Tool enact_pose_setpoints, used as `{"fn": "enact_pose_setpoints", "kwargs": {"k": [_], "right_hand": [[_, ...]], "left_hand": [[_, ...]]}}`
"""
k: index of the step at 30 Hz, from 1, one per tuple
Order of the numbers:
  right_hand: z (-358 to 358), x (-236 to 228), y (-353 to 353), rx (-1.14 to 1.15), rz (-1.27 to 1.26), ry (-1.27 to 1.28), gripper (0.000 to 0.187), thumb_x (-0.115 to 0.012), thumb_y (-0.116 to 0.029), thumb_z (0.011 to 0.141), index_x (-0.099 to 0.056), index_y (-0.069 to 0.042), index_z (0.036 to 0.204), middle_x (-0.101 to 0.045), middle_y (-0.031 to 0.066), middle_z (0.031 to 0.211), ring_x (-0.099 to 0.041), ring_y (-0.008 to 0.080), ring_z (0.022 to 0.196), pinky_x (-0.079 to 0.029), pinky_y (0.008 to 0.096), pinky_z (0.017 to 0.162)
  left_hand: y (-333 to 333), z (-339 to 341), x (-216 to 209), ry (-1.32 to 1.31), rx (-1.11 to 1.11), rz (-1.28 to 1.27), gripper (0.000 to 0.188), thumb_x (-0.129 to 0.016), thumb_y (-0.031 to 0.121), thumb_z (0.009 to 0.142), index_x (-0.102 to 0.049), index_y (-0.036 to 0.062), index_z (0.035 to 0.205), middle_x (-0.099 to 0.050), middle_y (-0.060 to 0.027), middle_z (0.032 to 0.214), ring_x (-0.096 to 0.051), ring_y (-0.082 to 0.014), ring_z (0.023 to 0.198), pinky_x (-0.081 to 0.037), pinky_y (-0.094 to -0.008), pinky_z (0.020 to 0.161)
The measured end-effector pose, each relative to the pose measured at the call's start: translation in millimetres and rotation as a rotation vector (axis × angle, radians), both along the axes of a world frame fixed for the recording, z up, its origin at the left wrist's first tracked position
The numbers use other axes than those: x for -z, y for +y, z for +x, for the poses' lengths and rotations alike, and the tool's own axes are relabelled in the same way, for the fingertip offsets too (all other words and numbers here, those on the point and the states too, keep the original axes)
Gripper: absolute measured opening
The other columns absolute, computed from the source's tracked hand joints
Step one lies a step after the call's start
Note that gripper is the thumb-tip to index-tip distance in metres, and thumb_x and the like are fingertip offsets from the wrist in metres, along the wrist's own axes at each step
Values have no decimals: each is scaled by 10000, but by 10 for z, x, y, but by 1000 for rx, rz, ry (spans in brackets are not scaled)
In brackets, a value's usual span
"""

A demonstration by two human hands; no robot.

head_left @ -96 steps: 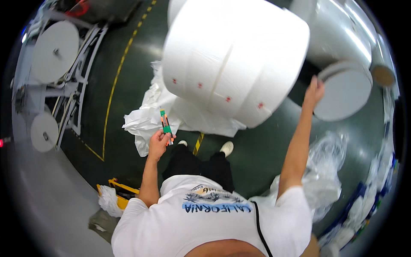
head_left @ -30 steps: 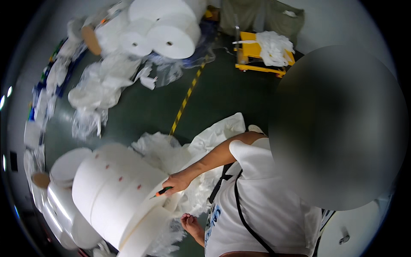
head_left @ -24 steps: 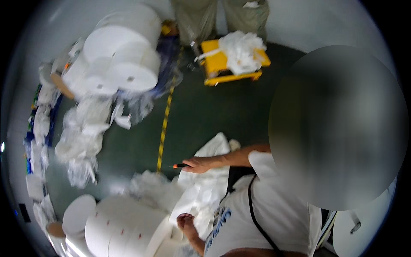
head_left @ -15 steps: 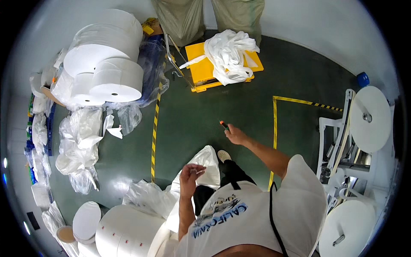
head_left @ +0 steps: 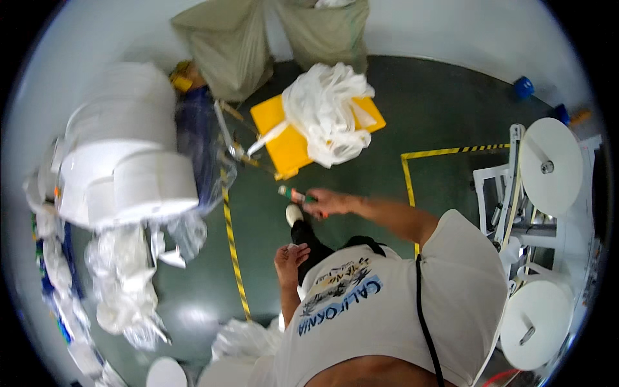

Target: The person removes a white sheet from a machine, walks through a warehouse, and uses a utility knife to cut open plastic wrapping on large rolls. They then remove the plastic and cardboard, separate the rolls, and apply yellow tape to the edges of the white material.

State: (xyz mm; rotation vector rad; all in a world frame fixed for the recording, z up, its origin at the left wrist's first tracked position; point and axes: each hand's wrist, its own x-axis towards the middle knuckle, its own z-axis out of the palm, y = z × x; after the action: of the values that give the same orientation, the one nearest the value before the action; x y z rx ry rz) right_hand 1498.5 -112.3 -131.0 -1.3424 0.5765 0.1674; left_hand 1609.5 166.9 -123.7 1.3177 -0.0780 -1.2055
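Presently: transit step, marker carried | right hand fingers pinching green-capped marker, held out over green floor | left hand empty, fingers loosely spread, apparently | next: steady marker before use

Floor dark green, glossy, smooth. Big rolls white, matt, paper-like. Bags thin clear plastic, crinkled, shiny. Cart yellow smooth plastic. Sacks coarse woven cloth. Shirt soft matt cloth.
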Motion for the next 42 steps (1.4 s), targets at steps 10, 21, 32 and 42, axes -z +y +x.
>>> {"fn": "enact_pose_setpoints", "kwargs": {"k": [10,21,32,42], "right_hand": [[-146,-818,-1854,264,161,21,336,-759,-374,965,-621,-74,902,-548,-21,699,-520,86,604,-404,279,534],[-127,-512,-8832,671,-716,-23,327,-800,-340,913,-673,-39,902,-668,27,710,-584,122,565,-466,331,538],[431,999,-8988,375,-440,-252,321,-574,-357,1064,-636,-48,1000,-555,-5,669,-509,93,542,-410,291,509],[97,1694,-4783,-598,-371,-184,419,-524,-367,1064,-510,-3,1272,-662,299,1141,-642,485,1055,-503,531,891]], "left_hand": [[-3309,465,-308,-80,528,-88,224,-655,123,1037,-608,-56,1163,-754,-148,966,-750,-215,833,-622,-332,741],[-4695,-774,1325,-117,-325,342,76,-610,41,994,-591,29,1066,-664,-90,836,-609,-156,663,-530,-278,608],[-4975,-2964,840,-29,-741,831,204,-639,128,945,-699,-64,980,-742,-133,818,-726,-226,711,-598,-336,621],[-4043,-4292,670,222,-1062,951,169,-587,49,952,-670,-79,1026,-755,-188,907,-730,-234,688,-602,-351,567]]}}
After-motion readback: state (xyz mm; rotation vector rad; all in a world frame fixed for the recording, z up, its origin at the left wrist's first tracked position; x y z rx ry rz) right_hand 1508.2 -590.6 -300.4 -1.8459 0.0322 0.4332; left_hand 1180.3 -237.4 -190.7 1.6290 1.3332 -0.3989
